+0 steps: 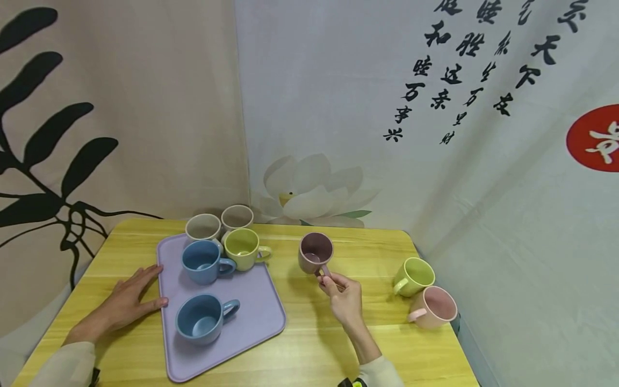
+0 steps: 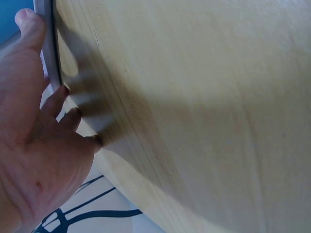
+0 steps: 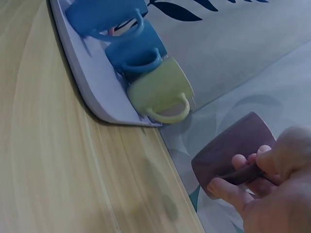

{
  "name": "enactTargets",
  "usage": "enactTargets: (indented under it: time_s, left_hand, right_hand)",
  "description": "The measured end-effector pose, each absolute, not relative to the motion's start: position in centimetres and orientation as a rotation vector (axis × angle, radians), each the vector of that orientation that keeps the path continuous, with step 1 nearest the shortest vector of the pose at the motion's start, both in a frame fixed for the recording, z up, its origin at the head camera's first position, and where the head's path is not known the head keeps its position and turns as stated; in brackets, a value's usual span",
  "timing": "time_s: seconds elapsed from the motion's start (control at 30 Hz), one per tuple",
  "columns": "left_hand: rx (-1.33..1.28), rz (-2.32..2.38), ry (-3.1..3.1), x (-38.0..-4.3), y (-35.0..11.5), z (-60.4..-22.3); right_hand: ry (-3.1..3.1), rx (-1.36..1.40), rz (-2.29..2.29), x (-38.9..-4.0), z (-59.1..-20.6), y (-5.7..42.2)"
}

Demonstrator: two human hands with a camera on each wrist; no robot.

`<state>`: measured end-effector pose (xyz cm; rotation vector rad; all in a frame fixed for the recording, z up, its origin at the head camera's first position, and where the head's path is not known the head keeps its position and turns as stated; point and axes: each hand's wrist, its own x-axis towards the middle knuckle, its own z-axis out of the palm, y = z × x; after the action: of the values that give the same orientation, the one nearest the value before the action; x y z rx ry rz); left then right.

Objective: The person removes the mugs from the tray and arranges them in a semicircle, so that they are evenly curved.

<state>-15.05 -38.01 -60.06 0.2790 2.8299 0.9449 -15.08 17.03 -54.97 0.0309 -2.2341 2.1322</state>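
My right hand (image 1: 345,298) pinches the handle of a mauve mug (image 1: 315,252), held above the table to the right of the tray; the right wrist view shows thumb and fingers round the mug's handle (image 3: 243,174). At the left edge of a lilac tray (image 1: 242,317), my left hand (image 1: 128,298) rests its thumb and fingertips on the rim, fingers spread. On the tray stand a blue mug (image 1: 202,319) in front, another blue mug (image 1: 203,262) behind it, and a yellow-green mug (image 1: 243,249). Two greyish mugs (image 1: 203,228) are at the tray's back.
To the right, a second yellow-green mug (image 1: 414,276) and a pink mug (image 1: 433,307) stand side by side near the edge of the wooden table (image 1: 377,344). A printed cloth backdrop (image 1: 329,107) hangs directly behind the table.
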Motion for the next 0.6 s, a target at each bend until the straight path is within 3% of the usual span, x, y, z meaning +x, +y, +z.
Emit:
enactTargets:
  time_s: [0.6]
  left_hand:
    - [0.279,0.924,2.850,-15.2,-38.0,-60.2]
  right_hand:
    - [-1.961,-0.401,2.068,-16.6,-55.7,19.3]
